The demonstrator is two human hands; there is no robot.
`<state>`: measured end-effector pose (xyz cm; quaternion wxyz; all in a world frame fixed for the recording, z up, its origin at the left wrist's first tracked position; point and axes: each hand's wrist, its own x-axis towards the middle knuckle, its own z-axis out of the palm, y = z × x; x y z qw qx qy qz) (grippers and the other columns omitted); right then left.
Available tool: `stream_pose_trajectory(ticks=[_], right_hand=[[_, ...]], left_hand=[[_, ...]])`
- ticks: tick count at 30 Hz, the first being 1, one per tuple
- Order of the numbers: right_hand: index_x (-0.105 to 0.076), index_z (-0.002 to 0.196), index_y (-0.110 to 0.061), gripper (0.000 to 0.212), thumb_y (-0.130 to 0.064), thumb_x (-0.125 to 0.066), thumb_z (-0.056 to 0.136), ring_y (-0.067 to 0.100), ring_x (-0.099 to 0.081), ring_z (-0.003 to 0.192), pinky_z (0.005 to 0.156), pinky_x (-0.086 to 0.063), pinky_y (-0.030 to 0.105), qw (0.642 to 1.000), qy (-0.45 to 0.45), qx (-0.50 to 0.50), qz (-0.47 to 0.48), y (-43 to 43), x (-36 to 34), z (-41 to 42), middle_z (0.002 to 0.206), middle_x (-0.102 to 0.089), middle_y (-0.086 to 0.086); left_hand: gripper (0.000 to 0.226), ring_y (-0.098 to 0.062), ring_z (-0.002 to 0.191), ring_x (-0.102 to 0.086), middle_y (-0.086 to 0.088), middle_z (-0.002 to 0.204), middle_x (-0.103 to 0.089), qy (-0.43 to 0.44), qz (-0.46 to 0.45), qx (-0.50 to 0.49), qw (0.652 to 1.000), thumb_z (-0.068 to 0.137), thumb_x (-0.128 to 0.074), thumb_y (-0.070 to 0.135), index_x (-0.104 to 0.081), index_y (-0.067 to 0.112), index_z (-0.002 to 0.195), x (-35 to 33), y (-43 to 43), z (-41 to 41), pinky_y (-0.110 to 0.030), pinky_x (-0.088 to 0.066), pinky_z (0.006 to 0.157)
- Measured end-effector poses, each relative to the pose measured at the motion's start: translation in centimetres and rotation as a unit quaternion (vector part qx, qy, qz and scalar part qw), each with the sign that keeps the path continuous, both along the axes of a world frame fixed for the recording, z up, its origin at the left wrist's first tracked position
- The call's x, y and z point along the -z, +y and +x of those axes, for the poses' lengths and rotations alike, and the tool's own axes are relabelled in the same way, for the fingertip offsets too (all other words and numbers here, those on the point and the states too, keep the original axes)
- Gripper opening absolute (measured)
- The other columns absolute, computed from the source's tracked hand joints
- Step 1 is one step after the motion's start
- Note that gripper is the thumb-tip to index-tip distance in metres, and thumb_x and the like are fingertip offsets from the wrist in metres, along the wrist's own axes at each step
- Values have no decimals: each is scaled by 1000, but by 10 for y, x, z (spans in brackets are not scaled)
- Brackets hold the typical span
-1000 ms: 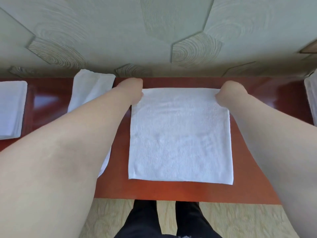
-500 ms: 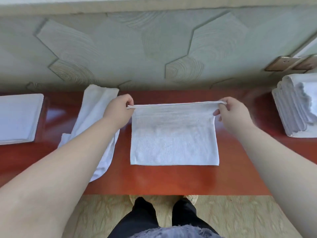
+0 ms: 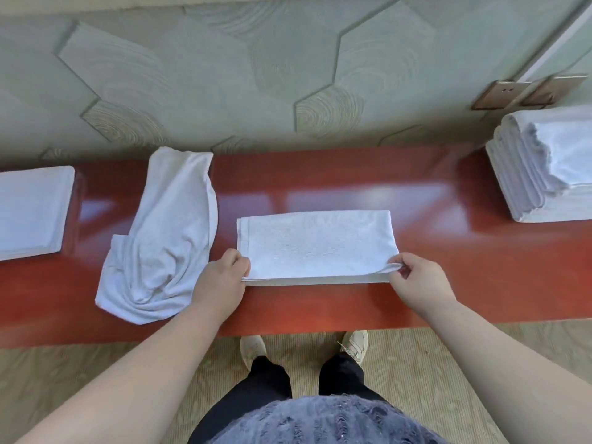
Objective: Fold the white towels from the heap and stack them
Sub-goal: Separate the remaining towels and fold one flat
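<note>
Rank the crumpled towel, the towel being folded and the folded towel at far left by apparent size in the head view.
1. crumpled towel
2. towel being folded
3. folded towel at far left, cut off by the frame edge, so its true extent is unsure

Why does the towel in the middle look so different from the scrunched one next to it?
The middle towel is folded into a neat flat rectangle; the scrunched towel lies wrinkled and twisted. The left hand and right hand each pinch a near corner of the middle towel; no hand grips the scrunched towel. Both are white and lie on the red table.
</note>
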<state>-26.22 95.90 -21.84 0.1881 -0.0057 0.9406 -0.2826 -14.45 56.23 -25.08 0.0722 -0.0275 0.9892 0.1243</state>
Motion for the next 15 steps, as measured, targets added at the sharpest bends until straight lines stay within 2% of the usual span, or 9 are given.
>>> stream_pose_trajectory(ticks=[3, 5, 8, 10, 12, 13, 15], right_hand=[[-72, 104, -30, 23, -30, -65, 82, 12, -62, 89, 80, -54, 34, 996, 4, -69, 48, 6, 11, 7, 92, -63, -15], [-72, 107, -28, 24, -30, -66, 84, 15, -60, 96, 84, -53, 36, 992, 4, -94, 79, 9, 17, 9, 97, -59, -15], [-72, 103, -27, 18, -29, -64, 88, 18, -61, 91, 80, -53, 36, 993, -5, -83, 79, 9, 20, 8, 96, -58, -11], [-71, 101, -27, 15, -30, -60, 91, 21, -59, 92, 80, -52, 37, 992, -19, -75, 101, 7, 21, 7, 98, -55, -9], [-72, 94, -24, 11, -28, -63, 91, 27, -54, 100, 84, -49, 40, 987, 36, -71, 141, 5, 25, 5, 106, -53, -2], [-73, 91, -20, 9, -27, -67, 89, 31, -53, 102, 86, -47, 43, 982, 81, -74, 153, 3, 28, 4, 110, -55, 2], [-72, 94, -16, 15, -30, -68, 90, 37, -54, 111, 91, -45, 48, 975, 138, -91, 149, -7, 30, -1, 123, -57, 9]], left_hand=[[24, -28, 49, -41, -12, 89, -51, 14, -54, 44, 997, 67, -56, -9, -57, 9, 83, 3, -2, 5, -35, -32, 49], [25, -27, 54, -42, -12, 89, -50, 14, -86, 52, 995, 65, -57, -8, -58, 7, 85, 6, -4, 10, -35, -27, 53], [26, -28, 58, -45, -11, 93, -51, 18, -105, 41, 993, 66, -54, -3, -60, 9, 89, 9, -4, 19, -35, -27, 57], [31, -29, 64, -48, -10, 98, -53, 5, -110, 10, 994, 67, -60, -2, -61, 11, 95, 5, 1, 24, -37, -32, 60], [26, -31, 77, -55, -9, 107, -56, 9, -104, -16, 994, 73, -63, 10, -61, 13, 100, 0, 10, 22, -41, -40, 67], [24, -32, 88, -59, -9, 116, -58, 19, -94, -17, 995, 80, -58, 17, -62, 14, 104, -2, 15, 20, -44, -43, 74], [36, -34, 118, -61, -11, 137, -58, 23, -74, -4, 997, 92, -46, 30, -63, 16, 120, -3, 23, 9, -49, -43, 94]])
